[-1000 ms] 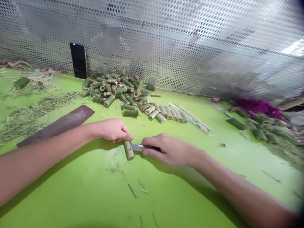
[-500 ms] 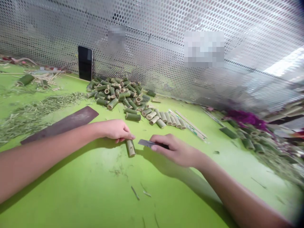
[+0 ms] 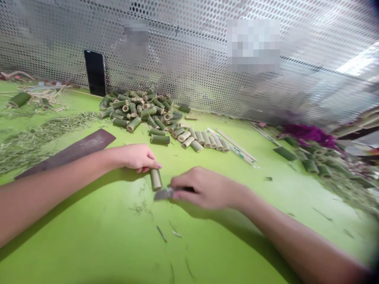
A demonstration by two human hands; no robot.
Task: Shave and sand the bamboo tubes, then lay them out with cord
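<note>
Between its fingertips my left hand (image 3: 140,158) holds the far end of a short, pale bamboo piece (image 3: 156,180) on the green table (image 3: 118,244). My right hand (image 3: 201,187) is closed around the dark handle of a knife. The blurred knife blade (image 3: 162,194) points left, just below the near end of the bamboo piece; whether they touch I cannot tell. Beyond my hands lies a heap of green bamboo pieces (image 3: 142,110), with a row of peeled pale pieces (image 3: 207,139) to its right.
A dark flat strip (image 3: 71,152) lies by my left forearm, near green shavings (image 3: 44,136). A phone (image 3: 95,73) leans on the perforated metal screen (image 3: 189,51). Thin sticks (image 3: 235,144) lie beyond my right hand. More bamboo and purple material (image 3: 309,135) are at right.
The knife in my right hand has moved left and toward me, from beside the bamboo piece to its near end. My left hand still holds the piece. The view has shifted slightly.
</note>
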